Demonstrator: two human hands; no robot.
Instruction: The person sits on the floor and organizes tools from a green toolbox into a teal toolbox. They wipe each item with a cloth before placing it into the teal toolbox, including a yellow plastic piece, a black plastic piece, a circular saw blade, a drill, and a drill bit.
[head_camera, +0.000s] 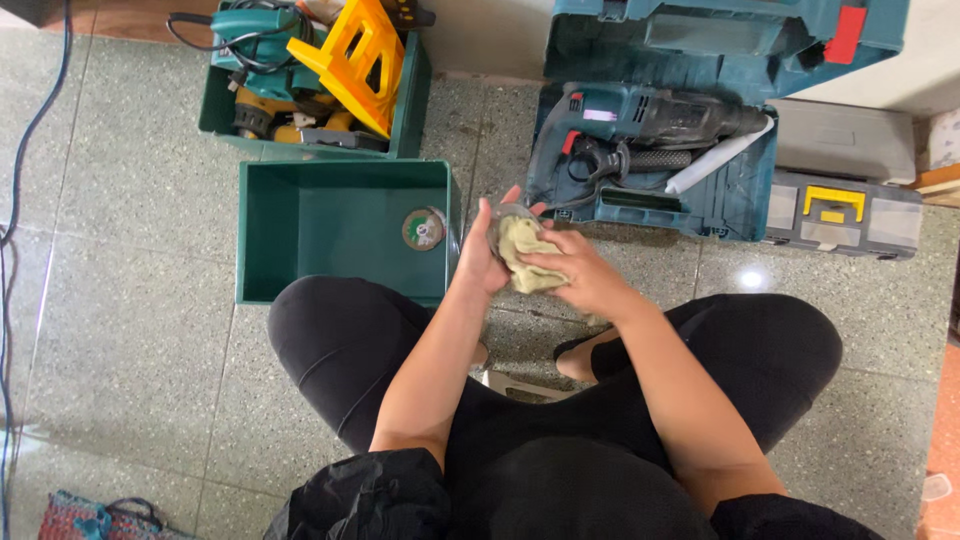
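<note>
Over tiled floor, both hands' fingers (540, 268) close around yellowish cloth (525, 250).

Free room and obstacles. We see open tiled floor (120, 300) at left, crossed only by a blue cable (20, 170) near the edge. Far left, a green bin (225, 110) packed with tools blocks passage; just nearer, a second green bin (330, 225) stands open, holding only a disc (424, 229) at its right wall. Far right, an open tool case (700, 190) with a drill (650, 120) and a grey organiser box (850, 200) bar the way. Between them we find a narrow strip of bare floor. Our crossed legs (340, 340) close off the near side.
</note>
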